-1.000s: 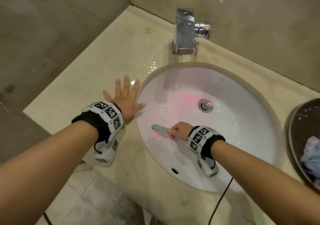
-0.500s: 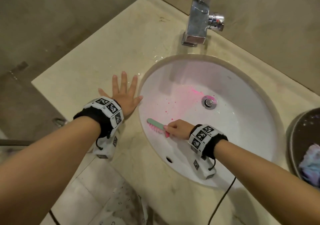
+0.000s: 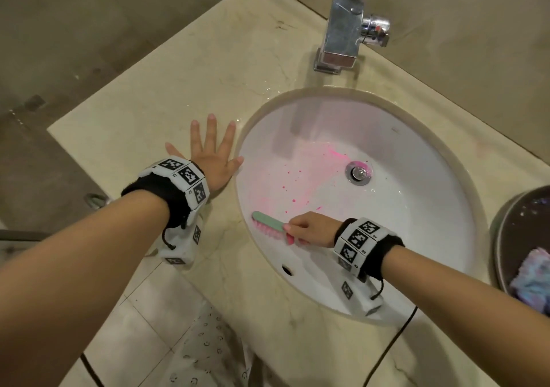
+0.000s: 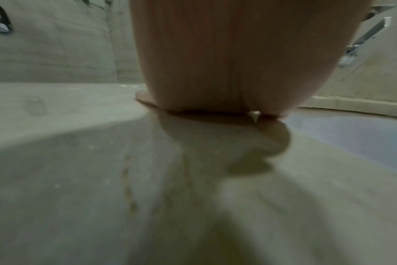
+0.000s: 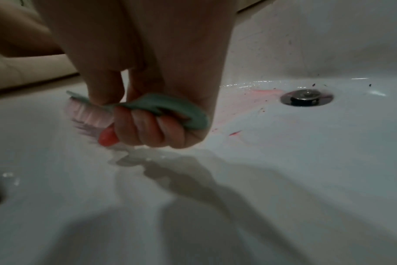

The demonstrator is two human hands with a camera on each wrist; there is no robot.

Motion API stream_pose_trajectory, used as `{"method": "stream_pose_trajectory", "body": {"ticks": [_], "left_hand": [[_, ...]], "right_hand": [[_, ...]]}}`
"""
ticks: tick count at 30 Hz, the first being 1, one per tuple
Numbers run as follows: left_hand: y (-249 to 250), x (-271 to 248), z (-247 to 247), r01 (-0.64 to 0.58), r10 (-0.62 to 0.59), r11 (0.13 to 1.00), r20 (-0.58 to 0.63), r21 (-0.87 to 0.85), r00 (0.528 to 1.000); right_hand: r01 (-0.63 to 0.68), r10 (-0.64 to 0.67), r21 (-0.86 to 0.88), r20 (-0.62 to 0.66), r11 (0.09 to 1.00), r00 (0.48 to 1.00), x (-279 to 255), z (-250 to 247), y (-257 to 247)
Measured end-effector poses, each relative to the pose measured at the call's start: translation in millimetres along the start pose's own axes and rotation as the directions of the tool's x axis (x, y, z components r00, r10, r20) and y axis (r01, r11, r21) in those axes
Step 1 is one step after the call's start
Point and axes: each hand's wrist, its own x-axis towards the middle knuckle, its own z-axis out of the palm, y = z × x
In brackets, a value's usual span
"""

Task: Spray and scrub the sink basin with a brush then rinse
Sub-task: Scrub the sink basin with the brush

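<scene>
two hands are at work around the white sink basin (image 3: 416,223). the right hand (image 3: 312,228) is down inside it at about 7 o'clock of the bowl, its fingers (image 5: 147,129) curled tight around the handle of the brush (image 3: 269,225). the brush has a green back and pink bristles, and the bristles press on the basin's sloping wall close under the rim; its head points toward 10 o'clock from the hand. pink spray residue (image 3: 309,178) streaks and speckles the basin from the brush up to the drain (image 3: 359,173), which sits near the middle. the overflow hole (image 3: 286,269) lies at 6 o'clock of the brush.

the left hand (image 3: 212,156) lies flat on the beige bench (image 3: 178,83) at 9 o'clock of the basin, fingers straight and spread apart, holding nothing, thumb tip at the basin's rim. the chrome faucet (image 3: 346,26) stands at 12 o'clock. a dark bowl (image 3: 518,238) with a bluish cloth (image 3: 532,273) sits at 3 o'clock.
</scene>
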Motion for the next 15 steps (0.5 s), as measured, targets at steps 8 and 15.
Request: {"method": "stream_pose_trajectory", "body": {"ticks": [8, 15], "left_hand": [[-1, 3, 4, 0.004, -0.004, 1.000, -0.038, -0.003, 0.999], [-1, 4, 5, 0.003, -0.004, 1.000, -0.059, -0.009, 0.998]], "right_hand": [[-0.001, -0.003, -0.115, -0.037, 0.993, 0.999, 12, -10, -3], [-0.011, 0.016, -0.199, 0.022, 0.980, 1.000, 6, -13, 9]]}}
